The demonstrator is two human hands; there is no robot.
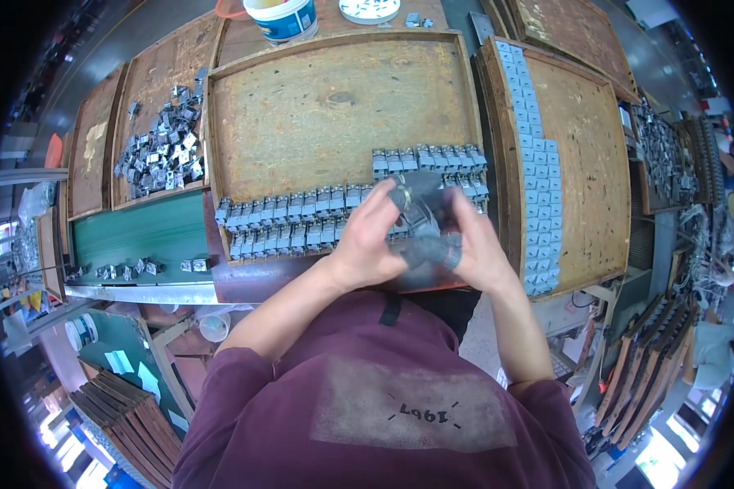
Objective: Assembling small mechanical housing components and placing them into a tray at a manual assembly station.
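My left hand (367,240) and my right hand (481,244) meet over the near right part of a wooden tray (342,98). Their fingers curl in from both sides around a small grey metal part (417,215), smeared by motion. Dark grey, cloth-like material (432,251) covers the fingertips and thumbs; its exact form is blurred. Beneath and beside the hands, rows of small grey metal parts (294,213) line the tray's near edge. A shorter block of the same parts (428,156) stands at the right, partly hidden by my fingers.
Left, loose metal parts (167,143) lie heaped on a wooden board, above a green surface (139,232) with several parts. Right, another wooden tray (583,171) holds columns of light grey pieces (540,175). A white-and-blue bucket (281,20) and round white dish (369,10) stand behind.
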